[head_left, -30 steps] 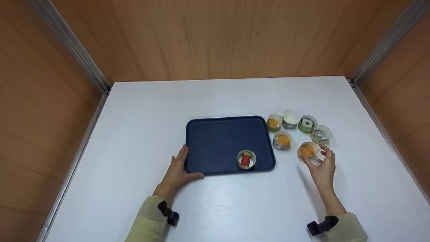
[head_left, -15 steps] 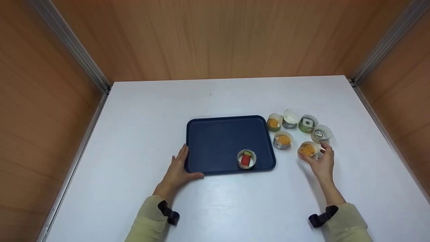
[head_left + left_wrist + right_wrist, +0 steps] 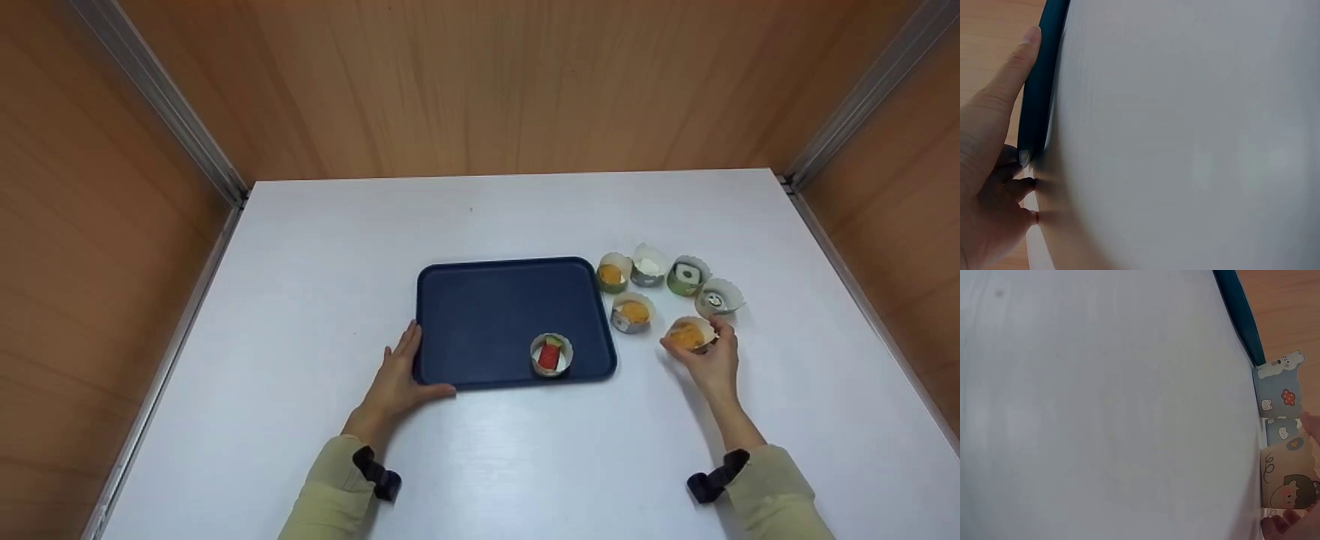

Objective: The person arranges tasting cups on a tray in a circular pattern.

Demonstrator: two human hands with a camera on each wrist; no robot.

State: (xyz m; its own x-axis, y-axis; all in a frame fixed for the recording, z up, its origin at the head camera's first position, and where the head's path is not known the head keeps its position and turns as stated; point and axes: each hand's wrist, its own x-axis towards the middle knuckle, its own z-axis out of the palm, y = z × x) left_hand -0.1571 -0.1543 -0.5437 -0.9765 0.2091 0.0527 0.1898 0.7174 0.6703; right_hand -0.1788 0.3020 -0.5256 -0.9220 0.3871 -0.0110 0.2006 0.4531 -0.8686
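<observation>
My left hand [image 3: 388, 382] rests at the near left corner of a dark blue tray [image 3: 480, 300]. Its fingers lie straight along the left side and its thumb along the front edge; the left wrist view shows the thumb on the tray's side [image 3: 1044, 73]. My right hand [image 3: 712, 364] grips a paper baking cup [image 3: 688, 336] with an orange filling, thumb on the left and fingers on the right. The right wrist view shows that cup's cartoon-printed wall [image 3: 1283, 478]. On the tray, near its front right, stands a paper cup with red and green pieces [image 3: 550, 355].
Several more paper cups stand right of the tray: two with orange fillings [image 3: 632, 313], one pale inside [image 3: 649, 265], one green with a white ring-shaped piece [image 3: 688, 276], and one with a small dark-and-white piece [image 3: 718, 298]. Wooden panels [image 3: 480, 90] enclose the white table.
My right hand has shifted slightly left, and its fingers have closed round the orange-filled cup. My left hand and the tray have stayed put.
</observation>
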